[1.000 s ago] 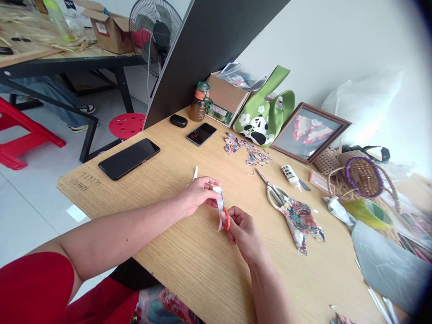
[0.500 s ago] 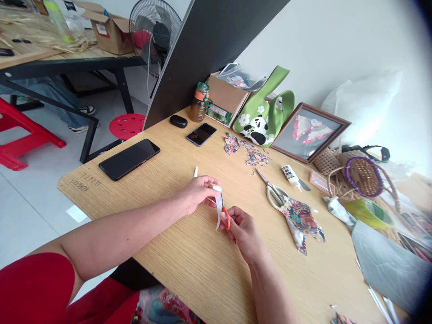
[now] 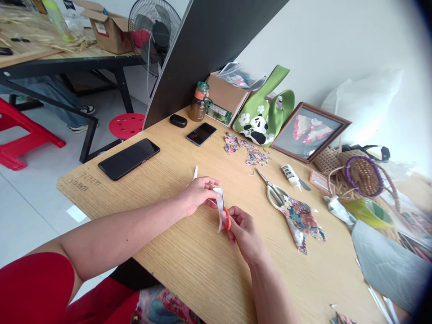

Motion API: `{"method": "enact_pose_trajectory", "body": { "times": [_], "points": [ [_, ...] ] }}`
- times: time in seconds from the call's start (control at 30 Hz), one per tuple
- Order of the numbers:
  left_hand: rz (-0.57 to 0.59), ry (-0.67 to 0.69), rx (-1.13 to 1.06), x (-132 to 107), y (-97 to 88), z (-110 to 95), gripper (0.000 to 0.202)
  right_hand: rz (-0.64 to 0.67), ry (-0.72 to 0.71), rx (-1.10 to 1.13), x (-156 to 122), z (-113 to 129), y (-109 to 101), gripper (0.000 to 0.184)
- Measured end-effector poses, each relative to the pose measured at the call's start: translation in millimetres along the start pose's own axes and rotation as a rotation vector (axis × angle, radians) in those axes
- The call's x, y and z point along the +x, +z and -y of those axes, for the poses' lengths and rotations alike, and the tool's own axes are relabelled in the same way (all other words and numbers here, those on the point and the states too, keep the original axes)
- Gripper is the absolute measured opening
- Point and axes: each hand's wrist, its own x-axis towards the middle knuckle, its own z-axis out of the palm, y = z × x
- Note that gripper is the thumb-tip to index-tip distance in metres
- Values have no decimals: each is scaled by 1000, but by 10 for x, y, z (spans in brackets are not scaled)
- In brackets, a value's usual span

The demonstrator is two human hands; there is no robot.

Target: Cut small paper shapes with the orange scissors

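Surface [image 3: 182,256]: wood-grained; the work is held above it, inward of the near edge, well apart from the left corner.

Left hand [image 3: 201,195]: thumb and fingers pinching the strip's upper end. Right hand [image 3: 241,231]: curled round the scissors' handle, some fingers hidden.

Orange-handled scissors [image 3: 227,219]: blades up against the strip, mostly hidden. Probably light, rigid, smooth-handled; best held by the loops, clear of the edges.

White strip [image 3: 220,203]: between both hands, hanging slightly curved. Paper or cloth, cannot tell. Likely very light, limp, easily creased or torn; little slip expected. Pinch gently at the upper end, fingertips away from the blades; lower end probably swings.
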Motion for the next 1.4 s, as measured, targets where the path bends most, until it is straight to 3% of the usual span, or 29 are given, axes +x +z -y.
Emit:
{"method": "enact_pose_trajectory", "body": {
  "times": [0.87,1.4],
  "points": [
    [5,12,-12,6,10,15,30,-23,1,-6,-4,11,27,55],
    [-29,46,98,15,9,-24,29,-24,22,-8,2,21,19,53]
  ]
}}
